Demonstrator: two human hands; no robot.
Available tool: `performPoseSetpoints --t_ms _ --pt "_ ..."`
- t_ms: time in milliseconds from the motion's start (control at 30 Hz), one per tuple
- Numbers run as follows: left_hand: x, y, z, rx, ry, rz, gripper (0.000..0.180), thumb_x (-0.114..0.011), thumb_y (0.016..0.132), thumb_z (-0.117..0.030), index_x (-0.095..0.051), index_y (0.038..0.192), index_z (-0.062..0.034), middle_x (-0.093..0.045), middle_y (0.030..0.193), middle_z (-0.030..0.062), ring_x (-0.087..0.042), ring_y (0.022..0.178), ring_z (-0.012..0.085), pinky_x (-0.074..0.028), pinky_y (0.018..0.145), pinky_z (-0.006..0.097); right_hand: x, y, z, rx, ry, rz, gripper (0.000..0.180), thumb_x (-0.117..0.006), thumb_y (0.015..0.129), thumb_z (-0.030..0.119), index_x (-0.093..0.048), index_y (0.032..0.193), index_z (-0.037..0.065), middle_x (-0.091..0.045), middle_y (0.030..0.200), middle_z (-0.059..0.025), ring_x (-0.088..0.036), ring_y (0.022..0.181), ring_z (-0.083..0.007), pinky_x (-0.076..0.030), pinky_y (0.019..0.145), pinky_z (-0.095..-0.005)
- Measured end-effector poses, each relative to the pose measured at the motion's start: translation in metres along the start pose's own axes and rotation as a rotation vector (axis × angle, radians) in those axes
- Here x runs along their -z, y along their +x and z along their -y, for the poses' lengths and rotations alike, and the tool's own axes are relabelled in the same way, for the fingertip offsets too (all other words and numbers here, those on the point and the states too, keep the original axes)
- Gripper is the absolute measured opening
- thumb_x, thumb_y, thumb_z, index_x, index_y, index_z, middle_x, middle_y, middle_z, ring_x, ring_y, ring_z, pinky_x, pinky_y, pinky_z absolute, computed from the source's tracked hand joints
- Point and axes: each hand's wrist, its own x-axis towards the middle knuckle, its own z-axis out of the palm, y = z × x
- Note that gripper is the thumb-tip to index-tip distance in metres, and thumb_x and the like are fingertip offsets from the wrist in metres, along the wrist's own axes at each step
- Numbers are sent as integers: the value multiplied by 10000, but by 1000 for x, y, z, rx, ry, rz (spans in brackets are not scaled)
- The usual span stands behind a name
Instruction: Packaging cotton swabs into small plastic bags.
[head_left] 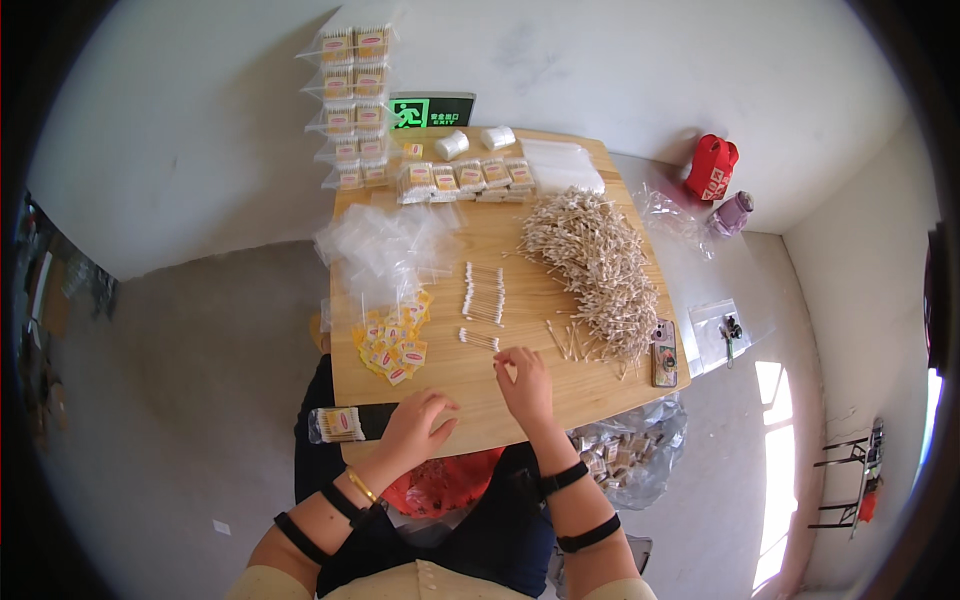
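My left hand (420,420) hovers over the table's near edge, its fingers loosely stretched and the thumb apart, holding nothing. My right hand (524,380) is just right of a short row of cotton swabs (479,339). Its thumb and index fingertips meet in a pinch; whatever may be between them is too small to make out. Beyond lies a longer row of cotton swabs (484,294), side by side. A large heap of loose cotton swabs (590,270) covers the table's right part. Yellow label cards (392,345) lie scattered on the left, below a pile of clear plastic bags (385,250).
Packed swab bags (470,178) line the wooden table's (550,375) far side, near two white rolls (452,145). A phone (665,353) rests at the right edge. Left of my hand lies a filled packet (337,425). A plastic sack of packets (635,450) stands below.
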Motion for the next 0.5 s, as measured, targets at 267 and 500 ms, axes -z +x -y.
performPoseSetpoints --t_ms 267,500 --pt "-47 46 33 -110 212 -117 338 -716 860 -101 -605 1177 -62 -590 1251 145 -567 1201 363 -481 1010 461 -22 48 -17 78 -130 11 168 -727 835 70 -715 995 121 -648 1036 -82 -590 1013 -326 -490 902 -440" --pt "-61 44 47 -137 241 -91 359 -710 842 -102 -594 1181 -79 -570 1296 137 -544 1254 362 -461 1052 467 -34 79 -28 136 -228 8 155 -740 804 70 -725 940 143 -590 1028 -74 -563 1022 -309 -479 872 -440"
